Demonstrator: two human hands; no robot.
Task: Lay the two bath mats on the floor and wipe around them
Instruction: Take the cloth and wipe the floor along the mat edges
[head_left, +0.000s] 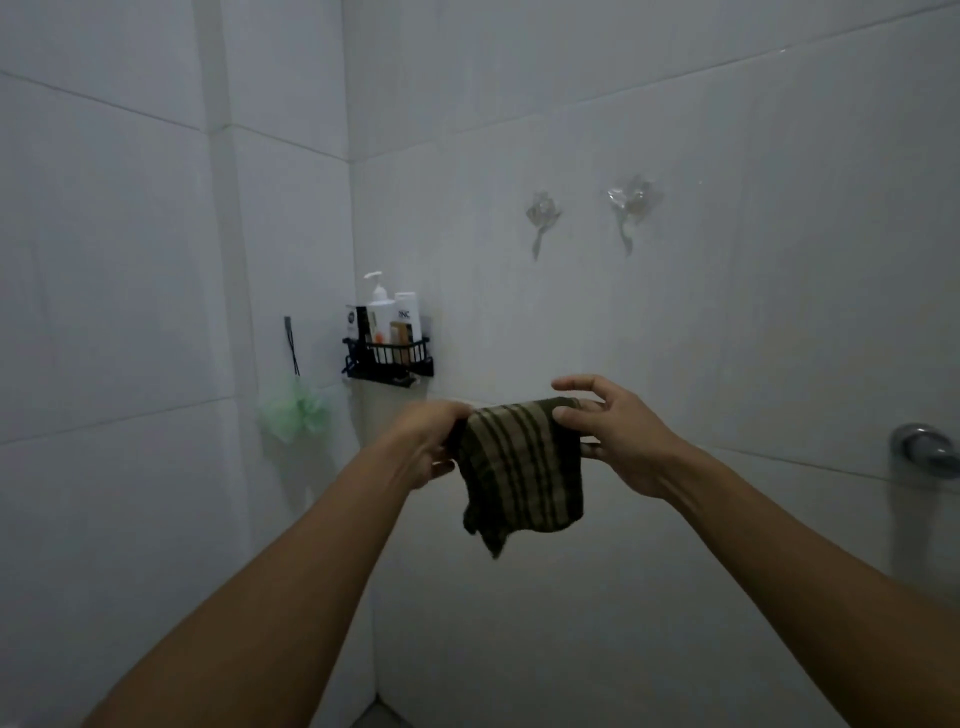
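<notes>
A small dark striped cloth (519, 467) hangs in the air in front of the white tiled wall, held up between both my hands. My left hand (426, 447) grips its left top corner with closed fingers. My right hand (618, 436) pinches its right top corner between thumb and fingers, the other fingers spread. The lower part of the cloth droops crumpled. No bath mat and almost no floor are in view.
A black wire caddy (387, 358) with several bottles is fixed in the wall corner. A green bath sponge (293, 410) hangs on the left wall. Two clear hooks (543, 218) sit on the right wall, a chrome fitting (924, 449) at the right edge.
</notes>
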